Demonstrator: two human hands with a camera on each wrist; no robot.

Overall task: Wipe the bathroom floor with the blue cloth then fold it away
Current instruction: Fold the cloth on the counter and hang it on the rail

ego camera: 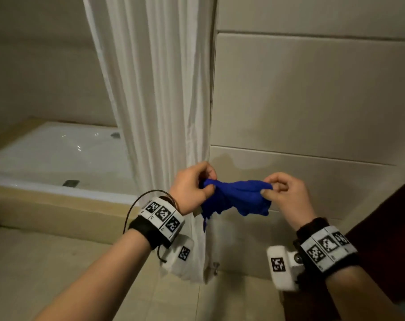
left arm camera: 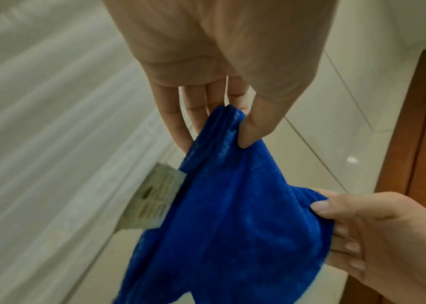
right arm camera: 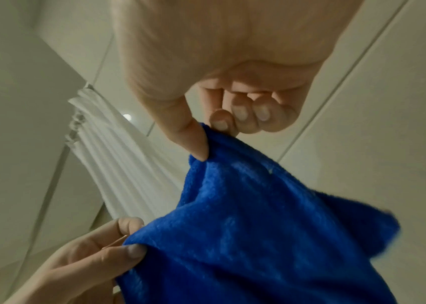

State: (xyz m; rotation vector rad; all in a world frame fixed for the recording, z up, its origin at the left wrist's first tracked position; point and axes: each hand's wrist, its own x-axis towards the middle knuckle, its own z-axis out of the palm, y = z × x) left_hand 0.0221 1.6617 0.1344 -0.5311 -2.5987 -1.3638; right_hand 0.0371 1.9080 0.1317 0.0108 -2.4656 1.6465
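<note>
Two hands share the blue cloth [ego camera: 237,196], bunched in mid-air in front of the tiled wall [ego camera: 312,100]. At nine o'clock of it, your left hand [ego camera: 191,188] pinches one end between thumb and fingers; at three o'clock, your right hand [ego camera: 287,193] pinches the other end. Behind your left hand hangs the white shower curtain [ego camera: 164,89].

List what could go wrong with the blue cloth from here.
1. Both hands, left hand and right hand, only pinch the blue cloth at its edges; a slip could drop it.
2. The cloth hangs bunched, so a fold may turn out uneven.
3. Its dangling end is near the shower curtain and may brush it.
</note>
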